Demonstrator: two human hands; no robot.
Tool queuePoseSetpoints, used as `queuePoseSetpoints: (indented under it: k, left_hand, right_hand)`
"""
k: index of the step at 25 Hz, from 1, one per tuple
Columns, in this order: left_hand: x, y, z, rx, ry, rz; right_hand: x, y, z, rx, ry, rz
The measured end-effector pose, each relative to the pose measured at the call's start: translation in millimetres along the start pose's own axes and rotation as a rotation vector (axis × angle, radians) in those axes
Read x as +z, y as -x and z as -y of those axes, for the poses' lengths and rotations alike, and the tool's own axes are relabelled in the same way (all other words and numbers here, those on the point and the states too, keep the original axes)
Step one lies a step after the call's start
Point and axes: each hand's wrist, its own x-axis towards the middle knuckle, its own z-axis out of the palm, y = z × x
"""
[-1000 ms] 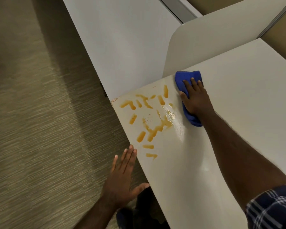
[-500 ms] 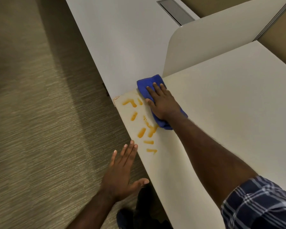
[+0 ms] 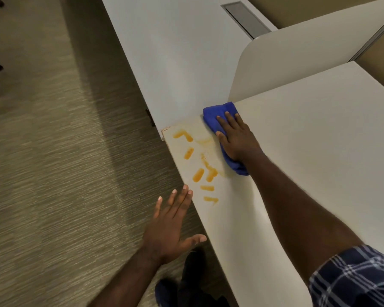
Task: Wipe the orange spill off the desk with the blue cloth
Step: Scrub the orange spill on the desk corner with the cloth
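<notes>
Cloth (image 3: 215,111) lies folded at the far edge of the desk (image 3: 319,140), just right of the spill (image 3: 200,171). Your right hand (image 3: 237,138) presses it flat with straight fingers, so the whole pad bears on the surface. Orange streaks lie unwiped toward the desk's left edge. Your left hand (image 3: 169,224) hovers spread and empty beside that edge, probably for balance.

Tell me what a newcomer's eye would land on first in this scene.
The orange spill, short streaks and smears near the left corner of the desk, stands out against the pale top. Just right of it, the right hand presses flat on the bright blue cloth at the desk's far edge. The left hand hovers open beside the desk, over the carpet.
</notes>
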Motion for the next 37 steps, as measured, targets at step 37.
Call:
queuePoseSetpoints:
  k: [37]
  left_hand:
    - [-9, 0, 2, 0.004, -0.020, 0.063]
  right_hand:
    - [16, 84, -2, 0.125, -0.015, -0.082]
